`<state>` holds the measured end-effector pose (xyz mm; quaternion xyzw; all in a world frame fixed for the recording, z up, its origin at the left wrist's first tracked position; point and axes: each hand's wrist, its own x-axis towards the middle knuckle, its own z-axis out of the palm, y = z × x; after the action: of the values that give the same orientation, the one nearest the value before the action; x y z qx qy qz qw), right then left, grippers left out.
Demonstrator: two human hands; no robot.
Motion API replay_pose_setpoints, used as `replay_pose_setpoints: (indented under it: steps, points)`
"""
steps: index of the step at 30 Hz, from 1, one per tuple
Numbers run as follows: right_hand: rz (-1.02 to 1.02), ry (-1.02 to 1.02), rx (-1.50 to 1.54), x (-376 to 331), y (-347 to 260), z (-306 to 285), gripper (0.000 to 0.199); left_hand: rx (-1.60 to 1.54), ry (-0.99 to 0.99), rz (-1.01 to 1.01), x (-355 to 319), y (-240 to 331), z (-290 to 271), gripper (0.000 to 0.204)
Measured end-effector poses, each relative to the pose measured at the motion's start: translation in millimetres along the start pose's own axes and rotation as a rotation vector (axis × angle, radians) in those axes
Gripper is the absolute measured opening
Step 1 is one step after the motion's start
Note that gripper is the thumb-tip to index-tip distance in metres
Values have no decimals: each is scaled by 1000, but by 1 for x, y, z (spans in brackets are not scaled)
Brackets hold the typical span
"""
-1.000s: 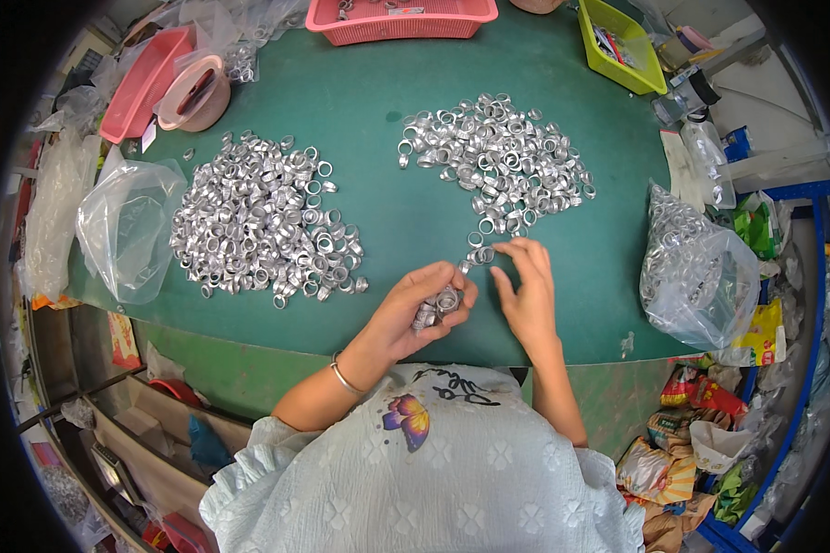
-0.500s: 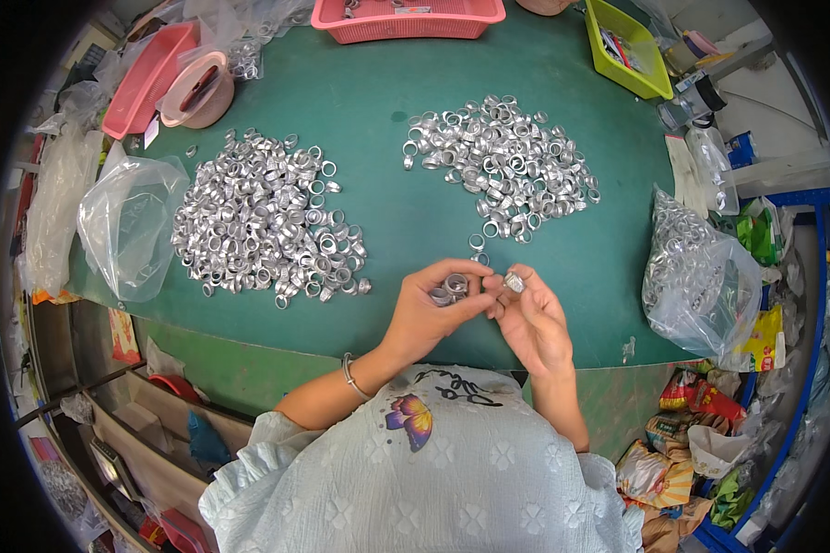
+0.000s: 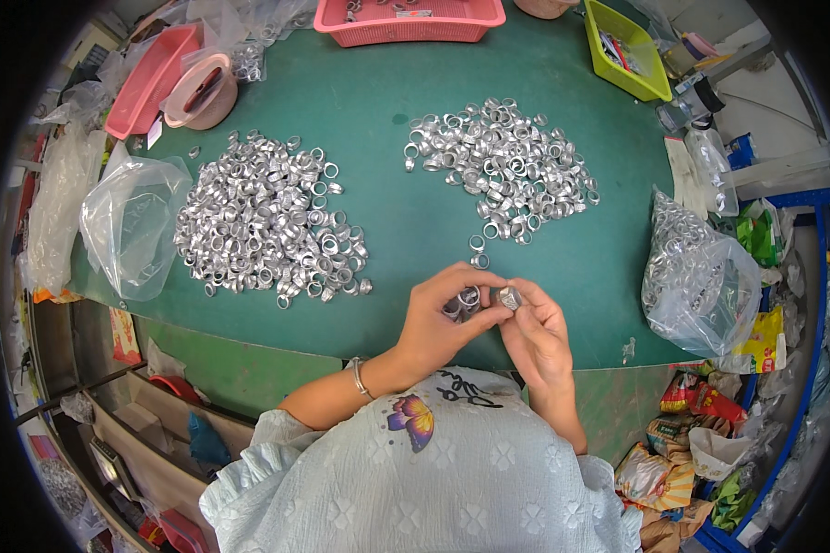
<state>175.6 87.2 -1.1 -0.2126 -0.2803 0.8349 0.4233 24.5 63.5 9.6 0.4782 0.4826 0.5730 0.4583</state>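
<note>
Work in hand: the person is handling small silver metal rings one at a time at the near edge of a green table, both hands meeting just above that edge.
Left pile: a big heap of rings is lying on the left of the table, spread wide and dense.
Right pile: a second heap of rings is lying further back on the right, a little thinner, with a few strays trailing from it toward the hands.
Progress, as a guess: both heaps are sitting large, so plenty seems to be waiting; which heap is the finished one I cannot tell.
Ring in hand: one ring piece is sitting between the fingertips of both hands, just in front of the chest, clear of both piles.
Left hand: it is reaching in from the lower left, wrist bent, fingers curled nearly closed, thumb and forefinger pinching toward the piece; more rings seem to be sitting under the curled fingers.
Right hand: it is coming up from below, fingers folded close, tips closing on the same piece from the right.
Bags: a clear bag is lying beside the left pile, and a fuller bag of rings is resting at the right edge.
Trays: a pink basket and a green tray are sitting along the far side.
</note>
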Motion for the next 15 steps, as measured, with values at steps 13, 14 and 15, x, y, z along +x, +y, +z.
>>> replay_pose_setpoints:
  steps: [13,14,15]
  points:
    - [65,191,-81,-3,-2,11,24,1,-82,-57,0,5,-1,25]
    - [61,198,-87,-3,0,9,23,-40,-78,-107,0,8,0,24]
    - [58,204,-93,-3,1,7,22,-80,-73,-157,0,9,0,23]
